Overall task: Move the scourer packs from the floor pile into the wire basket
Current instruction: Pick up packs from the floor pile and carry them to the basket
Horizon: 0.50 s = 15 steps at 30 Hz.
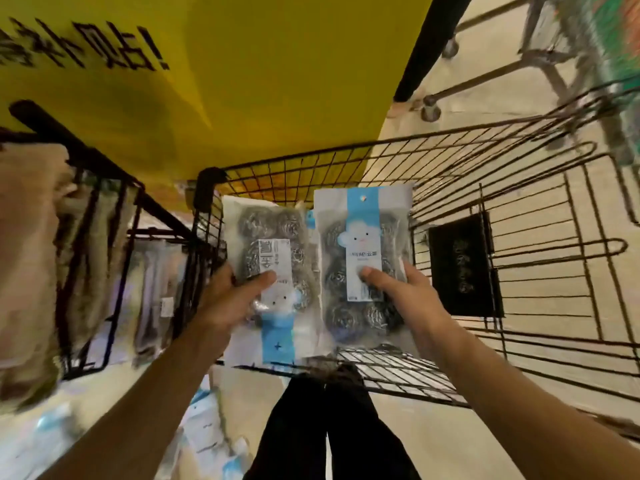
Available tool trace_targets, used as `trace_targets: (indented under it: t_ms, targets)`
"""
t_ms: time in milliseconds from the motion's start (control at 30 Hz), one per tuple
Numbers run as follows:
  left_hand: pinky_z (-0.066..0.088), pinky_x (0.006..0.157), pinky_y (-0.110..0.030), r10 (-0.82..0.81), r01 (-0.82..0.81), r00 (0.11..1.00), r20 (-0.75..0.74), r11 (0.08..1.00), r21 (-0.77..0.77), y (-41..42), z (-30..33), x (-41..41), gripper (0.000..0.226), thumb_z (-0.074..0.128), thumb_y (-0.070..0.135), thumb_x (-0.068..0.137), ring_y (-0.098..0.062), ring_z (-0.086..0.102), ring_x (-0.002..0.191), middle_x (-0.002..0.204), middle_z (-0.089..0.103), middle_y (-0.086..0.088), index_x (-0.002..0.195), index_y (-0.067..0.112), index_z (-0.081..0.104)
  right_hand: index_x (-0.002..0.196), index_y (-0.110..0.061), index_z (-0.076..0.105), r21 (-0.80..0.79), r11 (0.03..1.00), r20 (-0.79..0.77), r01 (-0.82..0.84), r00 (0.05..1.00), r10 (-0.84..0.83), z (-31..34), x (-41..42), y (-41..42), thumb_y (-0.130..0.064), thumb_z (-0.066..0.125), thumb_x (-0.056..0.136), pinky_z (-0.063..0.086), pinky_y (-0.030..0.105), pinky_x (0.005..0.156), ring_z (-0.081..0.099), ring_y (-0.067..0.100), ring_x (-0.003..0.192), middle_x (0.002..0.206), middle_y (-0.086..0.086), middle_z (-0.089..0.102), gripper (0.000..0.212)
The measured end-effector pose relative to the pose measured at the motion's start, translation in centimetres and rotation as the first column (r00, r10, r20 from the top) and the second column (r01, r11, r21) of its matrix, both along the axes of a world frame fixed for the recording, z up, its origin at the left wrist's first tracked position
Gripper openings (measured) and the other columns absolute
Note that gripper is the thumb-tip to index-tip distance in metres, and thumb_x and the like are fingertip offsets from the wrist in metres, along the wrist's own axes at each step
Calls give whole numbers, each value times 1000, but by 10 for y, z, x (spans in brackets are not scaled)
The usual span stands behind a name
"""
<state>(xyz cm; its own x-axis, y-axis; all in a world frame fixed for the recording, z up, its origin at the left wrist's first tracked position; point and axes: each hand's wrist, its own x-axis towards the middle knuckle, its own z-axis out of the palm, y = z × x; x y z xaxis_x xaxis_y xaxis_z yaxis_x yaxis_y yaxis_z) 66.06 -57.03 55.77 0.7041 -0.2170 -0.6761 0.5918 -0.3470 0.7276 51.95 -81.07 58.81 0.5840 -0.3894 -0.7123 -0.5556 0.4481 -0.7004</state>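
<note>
I hold two clear packs of steel scourers over the near left end of the black wire basket (491, 188). My left hand (228, 299) grips the left pack (266, 237), which is turned upside down with its blue strip toward me. My right hand (405, 289) grips the right pack (360, 216), upright with a blue strip and a cloud face on its label. Both thumbs press on the pack fronts. More packs lie blurred in the floor pile (207, 434) at my lower left.
A black card (464, 265) hangs inside the basket on its right. A yellow sign (242, 81) stands behind the basket. A black wire rack (114, 244) with cloths and hanging goods is on the left. My dark trouser legs (329, 427) are below.
</note>
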Motion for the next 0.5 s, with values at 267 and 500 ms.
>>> trace_targets:
  t_ms: [267,500]
  targets:
    - [61,92,-52,-21,27,999,-43,991,135,-9,-113,60,48,88,22,81,-29,77,101,108,80,-7,126,16,71,139,-18,58,1,1000,-137,-11,990,11,-129,49,-4,-39,93,73,65,38,64,77,28,101,115,6,79,78]
    - [59,84,-35,-83,87,996,-26,977,197,-13,-165,91,40,89,25,81,-22,75,92,103,79,-3,115,13,73,136,-17,61,5,999,-181,48,982,-46,-191,88,-2,-45,97,65,62,51,95,76,30,106,114,7,79,85]
